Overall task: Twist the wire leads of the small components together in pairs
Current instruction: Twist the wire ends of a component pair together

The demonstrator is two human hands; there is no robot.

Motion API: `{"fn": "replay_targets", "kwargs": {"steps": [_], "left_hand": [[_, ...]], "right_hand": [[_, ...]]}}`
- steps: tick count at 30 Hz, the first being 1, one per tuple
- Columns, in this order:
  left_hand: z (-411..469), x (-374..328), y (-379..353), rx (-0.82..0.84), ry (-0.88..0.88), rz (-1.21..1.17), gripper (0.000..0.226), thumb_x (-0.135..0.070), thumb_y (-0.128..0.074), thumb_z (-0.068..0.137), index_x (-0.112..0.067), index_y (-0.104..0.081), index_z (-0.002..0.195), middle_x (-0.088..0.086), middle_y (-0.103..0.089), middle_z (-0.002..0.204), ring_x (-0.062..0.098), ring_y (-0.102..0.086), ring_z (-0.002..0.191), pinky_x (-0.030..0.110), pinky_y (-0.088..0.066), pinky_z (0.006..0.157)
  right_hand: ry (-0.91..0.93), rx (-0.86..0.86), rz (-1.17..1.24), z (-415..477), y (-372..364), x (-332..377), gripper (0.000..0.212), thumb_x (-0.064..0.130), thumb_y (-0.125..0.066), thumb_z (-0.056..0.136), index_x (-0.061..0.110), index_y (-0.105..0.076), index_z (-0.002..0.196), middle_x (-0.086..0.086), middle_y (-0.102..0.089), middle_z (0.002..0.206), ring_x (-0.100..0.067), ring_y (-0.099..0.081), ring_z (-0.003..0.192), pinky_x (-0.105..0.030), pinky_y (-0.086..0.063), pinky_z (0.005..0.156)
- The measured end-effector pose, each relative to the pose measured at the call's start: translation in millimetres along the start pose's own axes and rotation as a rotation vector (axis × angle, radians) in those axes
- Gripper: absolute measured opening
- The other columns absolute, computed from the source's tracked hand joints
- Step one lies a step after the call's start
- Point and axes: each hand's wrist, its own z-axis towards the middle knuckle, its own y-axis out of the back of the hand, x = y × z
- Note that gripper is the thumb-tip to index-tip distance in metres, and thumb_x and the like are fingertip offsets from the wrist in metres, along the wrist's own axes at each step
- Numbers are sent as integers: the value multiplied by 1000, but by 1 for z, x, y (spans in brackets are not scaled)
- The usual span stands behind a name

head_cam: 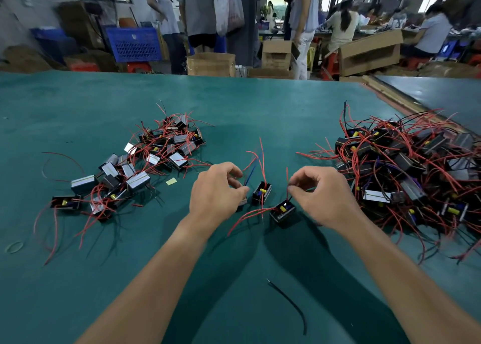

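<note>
Components (261, 193) lie between left hand (216, 191) and right hand (324, 196), piles (406, 161) flanking.

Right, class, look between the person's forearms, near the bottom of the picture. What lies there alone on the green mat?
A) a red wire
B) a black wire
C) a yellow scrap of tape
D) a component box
B: a single loose black wire lies on the green mat between the forearms, apart from the left pile and the right pile.
</note>
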Motion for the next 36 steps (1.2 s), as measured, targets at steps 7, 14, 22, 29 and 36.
{"fn": "replay_targets", "kwargs": {"steps": [7,14,22,29,36], "left_hand": [[-3,-3,-3,146,-158,29,34,-21,-79,68,-32,-64,98,-17,-65,79,11,-58,69,32,-51,74],[6,23,-3,-159,-56,242,42,1,-60,74,-15,-57,113,5,-61,104,29,-54,101,32,-36,79],[2,6,-12,180,-312,-8,42,-2,-68,70,-21,-63,106,-5,-68,104,17,-61,97,35,-48,91],[-4,4,-21,188,-480,84,11,-17,-67,86,-19,-77,90,-3,-73,96,22,-66,94,38,-53,80],[-6,-3,-8,231,-334,3,26,-33,-81,76,-23,-75,99,-12,-72,82,8,-58,66,23,-49,72]], "right_hand": [[-20,214,-42,-1,5,-2,40,10,-66,72,29,-67,107,16,-68,95,-9,-63,93,-33,-53,87],[25,359,-134,-7,5,2,32,23,-77,72,31,-69,102,17,-68,89,-6,-64,86,-19,-49,80],[101,160,49,-7,10,13,44,1,-69,66,23,-70,104,13,-70,95,-3,-65,92,-22,-52,85],[31,154,122,-4,7,11,27,-4,-57,72,19,-72,76,13,-68,63,-4,-63,60,-20,-52,61],[-109,208,275,2,5,6,46,-16,-38,74,16,-63,52,-19,-70,63,-45,-63,61,-57,-55,66]]}}
